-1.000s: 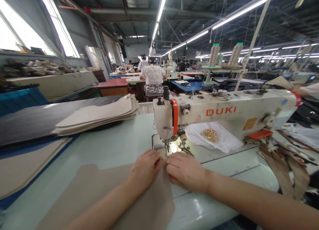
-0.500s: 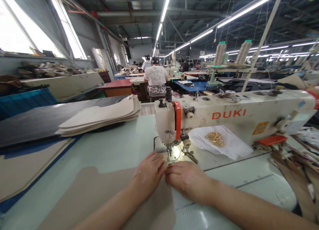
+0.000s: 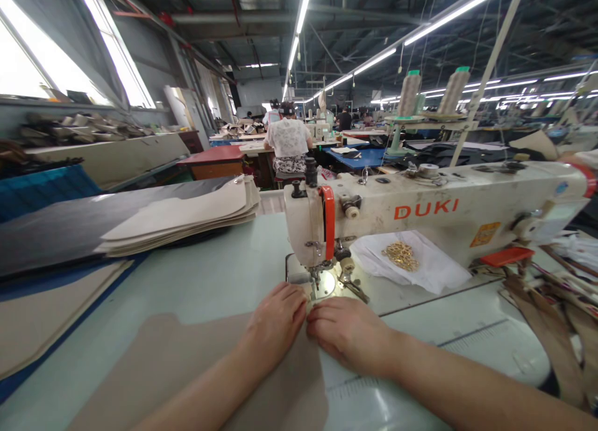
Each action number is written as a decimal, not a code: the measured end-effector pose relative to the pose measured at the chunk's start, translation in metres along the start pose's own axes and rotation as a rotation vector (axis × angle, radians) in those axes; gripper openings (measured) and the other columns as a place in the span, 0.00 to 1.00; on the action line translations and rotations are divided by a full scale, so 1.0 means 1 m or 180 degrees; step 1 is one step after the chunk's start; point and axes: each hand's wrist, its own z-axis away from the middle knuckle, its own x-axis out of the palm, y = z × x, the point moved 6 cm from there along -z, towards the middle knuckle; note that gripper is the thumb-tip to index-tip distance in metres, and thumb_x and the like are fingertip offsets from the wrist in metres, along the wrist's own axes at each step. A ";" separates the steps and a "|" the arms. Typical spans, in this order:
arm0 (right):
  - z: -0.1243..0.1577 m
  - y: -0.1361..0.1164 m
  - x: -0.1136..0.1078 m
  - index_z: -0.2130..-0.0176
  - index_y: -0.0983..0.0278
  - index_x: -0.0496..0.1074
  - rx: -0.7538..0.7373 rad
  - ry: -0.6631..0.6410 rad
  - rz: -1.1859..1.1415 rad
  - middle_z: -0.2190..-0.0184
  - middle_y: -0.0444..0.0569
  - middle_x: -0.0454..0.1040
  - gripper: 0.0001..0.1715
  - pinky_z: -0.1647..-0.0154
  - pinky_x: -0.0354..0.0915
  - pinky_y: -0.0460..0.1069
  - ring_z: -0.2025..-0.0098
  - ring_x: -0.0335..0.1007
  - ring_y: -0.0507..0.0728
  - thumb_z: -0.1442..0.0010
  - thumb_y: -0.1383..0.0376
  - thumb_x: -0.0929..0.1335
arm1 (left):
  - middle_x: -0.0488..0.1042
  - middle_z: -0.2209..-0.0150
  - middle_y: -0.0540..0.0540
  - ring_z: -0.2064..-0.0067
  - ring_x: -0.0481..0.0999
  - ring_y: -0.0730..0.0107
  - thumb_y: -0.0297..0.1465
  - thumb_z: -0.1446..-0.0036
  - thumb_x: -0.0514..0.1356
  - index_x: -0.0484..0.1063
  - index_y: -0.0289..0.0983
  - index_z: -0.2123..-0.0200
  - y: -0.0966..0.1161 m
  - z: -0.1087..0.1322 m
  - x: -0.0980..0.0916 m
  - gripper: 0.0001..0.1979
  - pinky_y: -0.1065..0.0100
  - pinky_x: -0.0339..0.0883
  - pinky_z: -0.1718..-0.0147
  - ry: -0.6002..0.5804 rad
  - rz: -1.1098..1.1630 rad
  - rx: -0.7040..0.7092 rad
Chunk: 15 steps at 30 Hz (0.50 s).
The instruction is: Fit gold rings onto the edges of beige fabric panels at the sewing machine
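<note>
A beige fabric panel (image 3: 187, 369) lies on the pale green sewing table (image 3: 219, 269), its far edge just in front of the needle of a cream sewing machine (image 3: 420, 213). My left hand (image 3: 275, 325) rests on the panel with its fingers curled down at that edge. My right hand (image 3: 348, 334) sits beside it, fingertips pinched on the same edge, the two hands touching. The needle and presser foot (image 3: 317, 275) stand a little beyond my fingertips.
A stack of beige cut panels (image 3: 182, 216) lies at the back left over dark material. A white cloth with gold metal pieces (image 3: 400, 255) sits under the machine arm. Brown straps (image 3: 551, 319) hang at the right. A seated person (image 3: 288, 146) works at a farther table.
The view shifted slightly. Both hands stay on the panel's edge and have crept a little closer to the needle.
</note>
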 end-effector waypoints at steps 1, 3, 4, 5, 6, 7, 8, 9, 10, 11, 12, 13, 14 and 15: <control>-0.001 0.001 0.000 0.63 0.68 0.72 0.0067 0.0005 -0.0005 0.65 0.52 0.75 0.10 0.51 0.63 0.49 0.58 0.69 0.56 0.38 0.69 0.62 | 0.74 0.72 0.48 0.68 0.71 0.66 0.25 0.39 0.49 0.68 0.37 0.73 0.000 0.001 0.000 0.12 0.65 0.69 0.66 -0.0010 -0.0004 -0.0002; -0.002 0.005 -0.002 0.63 0.68 0.72 0.0251 0.0046 0.0001 0.65 0.52 0.75 0.08 0.51 0.64 0.50 0.57 0.68 0.57 0.40 0.68 0.63 | 0.74 0.71 0.47 0.68 0.71 0.65 0.26 0.39 0.49 0.69 0.37 0.72 0.000 0.002 0.000 0.12 0.64 0.70 0.66 0.0003 0.0000 0.0009; -0.003 0.006 -0.002 0.63 0.67 0.71 0.0346 0.0072 0.0017 0.65 0.52 0.75 0.07 0.51 0.64 0.50 0.57 0.68 0.57 0.40 0.69 0.64 | 0.74 0.71 0.46 0.67 0.72 0.65 0.26 0.38 0.49 0.69 0.36 0.72 0.000 0.002 -0.001 0.12 0.64 0.70 0.66 0.0024 0.0010 0.0025; -0.003 0.008 -0.003 0.63 0.67 0.71 0.0414 0.0091 0.0038 0.65 0.51 0.74 0.07 0.52 0.64 0.50 0.58 0.68 0.57 0.40 0.69 0.64 | 0.75 0.70 0.46 0.67 0.72 0.65 0.26 0.38 0.49 0.70 0.36 0.71 0.001 0.003 -0.003 0.12 0.64 0.71 0.65 0.0038 0.0031 0.0040; -0.004 0.008 -0.003 0.64 0.67 0.71 0.0447 0.0102 0.0060 0.65 0.51 0.74 0.06 0.52 0.64 0.50 0.58 0.68 0.57 0.40 0.69 0.64 | 0.75 0.70 0.46 0.67 0.73 0.66 0.25 0.39 0.49 0.70 0.36 0.71 0.002 0.003 -0.004 0.12 0.64 0.71 0.64 0.0046 0.0058 0.0046; -0.004 0.008 -0.003 0.64 0.67 0.71 0.0457 0.0107 0.0081 0.66 0.51 0.74 0.06 0.53 0.64 0.50 0.59 0.68 0.57 0.40 0.70 0.63 | 0.76 0.69 0.46 0.66 0.73 0.66 0.25 0.39 0.49 0.71 0.36 0.70 0.003 0.004 -0.005 0.12 0.64 0.71 0.64 0.0039 0.0091 0.0034; -0.004 0.008 -0.003 0.65 0.66 0.70 0.0459 0.0111 0.0104 0.66 0.50 0.73 0.06 0.53 0.64 0.50 0.59 0.68 0.56 0.39 0.70 0.63 | 0.76 0.68 0.46 0.65 0.73 0.66 0.25 0.39 0.49 0.71 0.36 0.69 0.003 0.004 -0.006 0.12 0.65 0.72 0.63 0.0014 0.0135 0.0009; -0.004 0.009 -0.003 0.65 0.66 0.70 0.0458 0.0126 0.0139 0.66 0.50 0.73 0.06 0.54 0.64 0.50 0.59 0.67 0.56 0.39 0.70 0.63 | 0.76 0.67 0.46 0.64 0.74 0.66 0.24 0.40 0.49 0.72 0.36 0.67 0.004 0.005 -0.007 0.11 0.65 0.72 0.62 -0.0019 0.0190 -0.0026; -0.004 0.009 -0.003 0.66 0.66 0.70 0.0453 0.0150 0.0182 0.66 0.50 0.73 0.07 0.54 0.63 0.50 0.60 0.67 0.56 0.39 0.70 0.63 | 0.77 0.66 0.46 0.63 0.74 0.66 0.24 0.40 0.50 0.72 0.36 0.66 0.005 0.005 -0.008 0.11 0.65 0.72 0.61 -0.0050 0.0251 -0.0066; -0.004 0.009 -0.002 0.66 0.66 0.70 0.0445 0.0175 0.0235 0.66 0.50 0.72 0.07 0.54 0.63 0.50 0.60 0.66 0.56 0.38 0.70 0.63 | 0.77 0.65 0.46 0.62 0.74 0.66 0.24 0.40 0.50 0.72 0.37 0.65 0.005 0.006 -0.009 0.11 0.65 0.72 0.60 -0.0072 0.0311 -0.0105; -0.004 0.009 -0.001 0.66 0.66 0.70 0.0436 0.0184 0.0296 0.66 0.50 0.72 0.07 0.54 0.63 0.50 0.60 0.66 0.56 0.38 0.69 0.63 | 0.77 0.64 0.45 0.62 0.74 0.66 0.23 0.41 0.50 0.72 0.37 0.65 0.005 0.006 -0.010 0.11 0.65 0.72 0.60 -0.0083 0.0365 -0.0139; -0.004 0.010 0.000 0.66 0.66 0.70 0.0416 0.0165 0.0352 0.66 0.50 0.72 0.07 0.55 0.63 0.50 0.60 0.66 0.56 0.38 0.69 0.63 | 0.77 0.64 0.45 0.61 0.74 0.66 0.24 0.41 0.50 0.72 0.37 0.64 0.005 0.007 -0.011 0.11 0.65 0.72 0.60 -0.0090 0.0410 -0.0165; -0.004 0.010 0.002 0.66 0.66 0.70 0.0387 0.0121 0.0396 0.66 0.50 0.71 0.07 0.55 0.63 0.50 0.61 0.65 0.56 0.38 0.69 0.63 | 0.77 0.63 0.45 0.61 0.74 0.66 0.24 0.41 0.50 0.72 0.37 0.64 0.005 0.007 -0.011 0.11 0.64 0.72 0.60 -0.0087 0.0442 -0.0183; -0.004 0.010 0.003 0.66 0.66 0.70 0.0358 0.0059 0.0424 0.66 0.49 0.71 0.07 0.56 0.63 0.50 0.61 0.65 0.56 0.38 0.70 0.63 | 0.77 0.63 0.45 0.61 0.74 0.66 0.24 0.41 0.50 0.72 0.37 0.64 0.005 0.008 -0.012 0.11 0.64 0.72 0.59 -0.0084 0.0463 -0.0199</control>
